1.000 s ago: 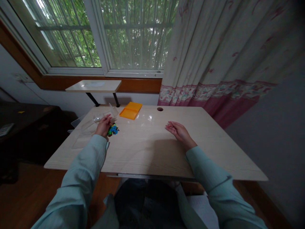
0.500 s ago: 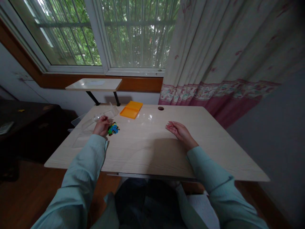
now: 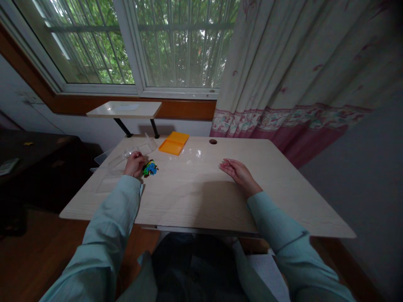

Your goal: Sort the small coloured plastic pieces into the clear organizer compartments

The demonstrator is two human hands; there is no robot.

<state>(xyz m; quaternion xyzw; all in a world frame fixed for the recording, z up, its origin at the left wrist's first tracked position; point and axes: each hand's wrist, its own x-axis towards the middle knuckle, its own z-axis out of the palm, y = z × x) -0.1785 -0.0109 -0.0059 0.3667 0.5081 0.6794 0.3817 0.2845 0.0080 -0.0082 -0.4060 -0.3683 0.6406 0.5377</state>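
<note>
Two hands over one pale desk [image 3: 201, 205]. Writing: a whitish sheet [image 3: 127, 107] lies on the raised shelf [image 3: 103, 111]; any print on it too small to read.

Clump of small coloured pieces [image 3: 150, 168], blue, green and yellow, on the left part of the desk, just right of the left hand [image 3: 134, 164]. Heap is roughly rounded; no clear long axis or pointing direction can be told. Orange tray [image 3: 174, 143] beyond it, long axis running away and slightly rightward. Clear plastic containers [image 3: 116, 162] left of and behind the left hand.

Left hand: fingers bunched, curled inward; cannot tell whether a piece is pinched, nor whether it touches the clump. Right hand [image 3: 236, 171]: loosely relaxed, fingers lightly bent, nothing seen in its grasp, well apart from the clump.

Against one second ago: left fingers then stretched farther forward and right, beyond the heap's far edge; now drawn back and more curled. Right hand's pose about the same. Clump and orange tray unmoved on the desk.
</note>
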